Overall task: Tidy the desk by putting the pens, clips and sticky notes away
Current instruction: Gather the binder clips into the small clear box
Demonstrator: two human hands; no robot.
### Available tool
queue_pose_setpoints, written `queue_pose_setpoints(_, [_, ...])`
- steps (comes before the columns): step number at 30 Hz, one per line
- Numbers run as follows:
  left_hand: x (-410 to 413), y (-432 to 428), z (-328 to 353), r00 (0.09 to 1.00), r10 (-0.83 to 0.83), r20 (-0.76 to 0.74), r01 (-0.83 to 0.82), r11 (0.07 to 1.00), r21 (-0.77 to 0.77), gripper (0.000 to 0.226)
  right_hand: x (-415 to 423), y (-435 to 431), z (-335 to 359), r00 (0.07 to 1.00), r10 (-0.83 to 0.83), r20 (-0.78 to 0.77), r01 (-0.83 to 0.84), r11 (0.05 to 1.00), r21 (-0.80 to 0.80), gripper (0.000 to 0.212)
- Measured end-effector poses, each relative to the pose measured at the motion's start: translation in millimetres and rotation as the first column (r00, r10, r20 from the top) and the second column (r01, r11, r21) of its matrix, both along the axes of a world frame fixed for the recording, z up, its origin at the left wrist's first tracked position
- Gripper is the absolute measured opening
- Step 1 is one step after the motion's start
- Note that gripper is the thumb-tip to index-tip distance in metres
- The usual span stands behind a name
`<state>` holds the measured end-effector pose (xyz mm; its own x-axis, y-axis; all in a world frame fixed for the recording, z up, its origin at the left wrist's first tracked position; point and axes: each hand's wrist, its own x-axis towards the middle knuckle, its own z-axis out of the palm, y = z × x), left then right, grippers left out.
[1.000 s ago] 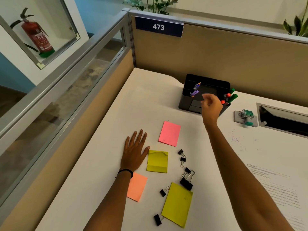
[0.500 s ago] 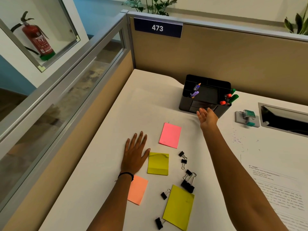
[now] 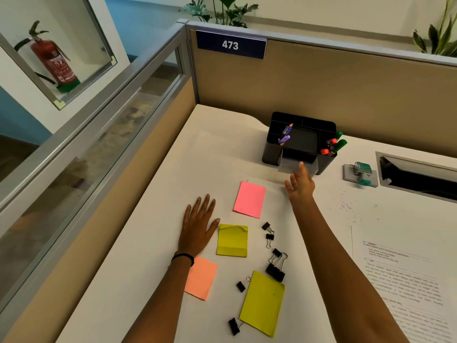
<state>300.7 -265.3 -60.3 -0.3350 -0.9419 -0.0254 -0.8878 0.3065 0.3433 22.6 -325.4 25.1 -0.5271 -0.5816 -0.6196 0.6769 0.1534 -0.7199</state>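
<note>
Well, on my screen the left hand [image 3: 197, 226] lies flat on the white desk [image 3: 153, 243], palm down, with the fingers straight and a little spread; it holds nothing. Its thumb is just beside the yellow-green sticky pad [image 3: 232, 240]. The right hand [image 3: 300, 185] reaches forward to the black organizer [image 3: 270, 154] near the back partition. Its fingers are straight and relaxed, and they hold nothing. One fingertip [image 3: 301, 165] is at the front of the small drawer [image 3: 286, 167]. This drawer stands out a little from the organizer and looks blurred, so I cannot tell if the finger really touches it.

Two purple pens [image 3: 284, 136] stand in the left compartment of the organizer, and red and green markers [image 3: 334, 144] in the right one.

Between the two arms, the sticky notes are on the desk: a pink note [image 3: 249, 199] nearest to the organizer, an orange note [image 3: 201, 278] partly under the left wrist, and a large yellow note [image 3: 262, 303] nearest to me. Five black binder clips [image 3: 270, 236] lie scattered around them; the largest clip [image 3: 275, 271] touches the top corner of the large yellow note.

A printed sheet [image 3: 405, 280] lies at the right.
</note>
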Motion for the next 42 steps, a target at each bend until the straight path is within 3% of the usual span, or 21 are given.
queue_pose_setpoints(7, [-10, 0, 15, 0.941, 0.04, -0.335, -0.014, 0.997, 0.082, 0.043, 9, 40, -7, 0.996, 0.057, -0.062, -0.054, 0.997, 0.052, 0.046])
queue_pose_setpoints(10, [-32, 10, 32, 0.846, 0.035, -0.533, 0.036, 0.992, 0.123, 0.041, 18, 63, -12, 0.986, 0.155, -0.064, -0.155, 0.988, 0.011, 0.038])
queue_pose_setpoints(13, [-61, 17, 50, 0.706, 0.153, -0.691, 0.135, 0.929, 0.343, 0.046, 30, 83, -12, 0.952, 0.3, -0.063, -0.303, 0.952, -0.04, 0.014])
queue_pose_setpoints(16, [-82, 24, 63, 0.549, 0.351, -0.759, 0.212, 0.819, 0.533, 0.051, 41, 102, -17, 0.893, 0.434, -0.121, -0.44, 0.897, -0.027, 0.009])
queue_pose_setpoints(21, [-89, 35, 69, 0.464, 0.427, -0.776, 0.219, 0.794, 0.567, 0.051, 42, 129, -17, 0.792, 0.569, -0.222, -0.577, 0.816, 0.035, 0.025])
queue_pose_setpoints(25, [-79, 38, 67, 0.416, 0.458, -0.785, 0.177, 0.807, 0.564, 0.052, 33, 150, -17, 0.601, 0.626, -0.497, -0.599, 0.764, 0.238, 0.038])
queue_pose_setpoints(28, [-70, 39, 65, 0.387, 0.488, -0.783, 0.105, 0.82, 0.563, 0.056, 25, 164, -23, 0.312, 0.653, -0.69, -0.504, 0.729, 0.463, 0.039])
queue_pose_setpoints(30, [-64, 42, 62, 0.368, 0.494, -0.788, 0.079, 0.827, 0.556, 0.06, 27, 173, -24, 0.116, 0.727, -0.677, -0.466, 0.642, 0.609, 0.043])
queue_pose_setpoints(33, [-58, 46, 60, 0.369, 0.483, -0.794, 0.066, 0.838, 0.541, 0.063, 42, 186, -26, -0.14, 0.839, -0.526, -0.386, 0.443, 0.809, 0.06])
queue_pose_setpoints(35, [-56, 50, 61, 0.363, 0.483, -0.797, 0.073, 0.838, 0.541, 0.063, 54, 194, -30, -0.271, 0.855, -0.442, -0.323, 0.351, 0.879, 0.066])
queue_pose_setpoints(38, [-55, 56, 65, 0.372, 0.464, -0.804, 0.127, 0.833, 0.539, 0.059, 66, 201, -32, -0.326, 0.842, -0.431, -0.266, 0.356, 0.896, 0.057])
queue_pose_setpoints(42, [-53, 62, 67, 0.421, 0.426, -0.801, 0.174, 0.828, 0.533, 0.053, 67, 204, -31, -0.293, 0.818, -0.495, -0.28, 0.421, 0.862, 0.042])
